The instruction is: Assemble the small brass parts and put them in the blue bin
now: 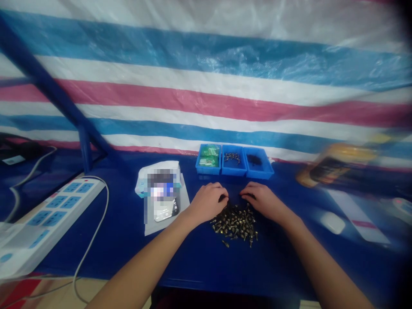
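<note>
A pile of small brass-coloured metal pieces that look like screws (236, 225) lies on the blue tabletop before me. At its upper left edge is my left hand (210, 201), its fingers bent and drawn together towards the thumb. My right hand (260, 198) faces it at the pile's upper right, also with curled fingers and the thumb close to them. Whatever either hand pinches is too small or hidden to make out. Just beyond my hands stand three joined blue trays: the left one (208, 171) holds green-and-white packets, the middle one (233, 172) similar metal pieces, the right one (262, 174) dark bits.
To the left, a phone (165, 211) lies on a white sheet beside a partly pixelated packet (141, 182). Farther left are a power strip (53, 223) and its cable (104, 210). On the right are a blurred jar (334, 165) and a white rounded object (333, 222).
</note>
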Motion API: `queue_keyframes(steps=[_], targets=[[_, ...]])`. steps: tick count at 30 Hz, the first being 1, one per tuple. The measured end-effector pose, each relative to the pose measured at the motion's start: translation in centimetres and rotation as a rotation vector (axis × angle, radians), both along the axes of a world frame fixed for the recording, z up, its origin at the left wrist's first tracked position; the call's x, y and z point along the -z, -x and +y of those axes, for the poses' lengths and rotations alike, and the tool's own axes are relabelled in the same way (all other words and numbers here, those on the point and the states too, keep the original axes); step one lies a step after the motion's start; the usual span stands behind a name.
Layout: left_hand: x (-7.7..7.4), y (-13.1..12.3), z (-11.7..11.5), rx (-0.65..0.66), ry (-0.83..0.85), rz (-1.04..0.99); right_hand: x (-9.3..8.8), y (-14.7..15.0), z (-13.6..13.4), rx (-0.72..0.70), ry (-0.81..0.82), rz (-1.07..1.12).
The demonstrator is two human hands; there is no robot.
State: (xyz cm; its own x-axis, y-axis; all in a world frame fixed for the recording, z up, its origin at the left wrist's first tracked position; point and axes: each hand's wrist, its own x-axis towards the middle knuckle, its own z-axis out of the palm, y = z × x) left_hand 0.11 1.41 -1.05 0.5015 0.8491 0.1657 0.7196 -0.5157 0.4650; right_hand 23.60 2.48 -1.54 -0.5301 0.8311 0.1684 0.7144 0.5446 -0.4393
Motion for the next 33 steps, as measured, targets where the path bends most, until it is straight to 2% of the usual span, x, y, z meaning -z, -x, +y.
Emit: queue_keyframes(steps=[8,18,22,30,33], targets=[[0.0,0.0,-0.1,-0.002,0.001,-0.004,0.2,-0.6,0.2,0.081,-0.04,-0.084],[-0.2,0.0,-0.2,0.003,0.011,0.005,-0.4,-0.2,-0.2,0.082,-0.007,-0.172],[-0.2,0.0,-0.1,0.005,0.014,-0.005,-0.4,-0.1,-0.1,0.124,-0.056,-0.211],[-0.3,0.0,-0.1,0.011,0.007,-0.009,0.4,-0.1,-0.1,0.155,-0.106,-0.195],[-0.5,0.0,-0.1,0.01,0.007,-0.031,0.3,0.3,-0.1,0.149,-0.111,-0.125]])
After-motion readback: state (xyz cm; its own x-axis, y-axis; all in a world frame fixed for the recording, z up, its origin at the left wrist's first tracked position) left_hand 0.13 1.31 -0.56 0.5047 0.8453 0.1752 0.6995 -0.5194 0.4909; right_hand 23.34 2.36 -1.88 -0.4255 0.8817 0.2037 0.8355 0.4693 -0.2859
